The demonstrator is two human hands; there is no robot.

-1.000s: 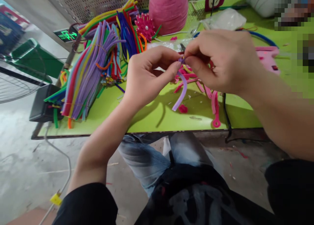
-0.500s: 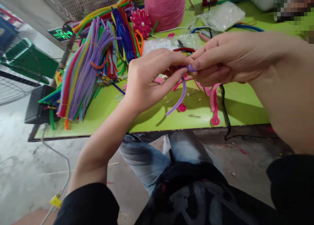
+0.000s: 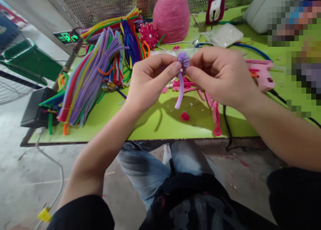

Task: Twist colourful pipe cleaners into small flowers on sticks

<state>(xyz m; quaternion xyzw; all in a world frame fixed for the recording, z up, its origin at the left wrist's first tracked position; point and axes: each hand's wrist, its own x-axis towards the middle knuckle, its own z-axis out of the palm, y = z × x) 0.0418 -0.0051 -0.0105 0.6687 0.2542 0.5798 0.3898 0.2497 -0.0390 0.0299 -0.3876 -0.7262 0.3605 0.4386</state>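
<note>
Craft workshop, green worktable (image 3: 200,128), bundled pipe cleaners (image 3: 86,83), pink glue gun (image 3: 265,73), lit exit sign (image 3: 66,37), concrete floor (image 3: 27,169)

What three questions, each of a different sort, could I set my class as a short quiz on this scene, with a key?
1. True or false: the left hand and the right hand both touch the ruffled purple piece.

2. Multiple choice: what colour is the large dome-shaped roll at the back of the table?
A. White
B. Pink
C. Black

3. Fill the gap: the big bundle of fuzzy sticks lies on the person's ____ side of the table.

Key:
1. True
2. B
3. left
</note>
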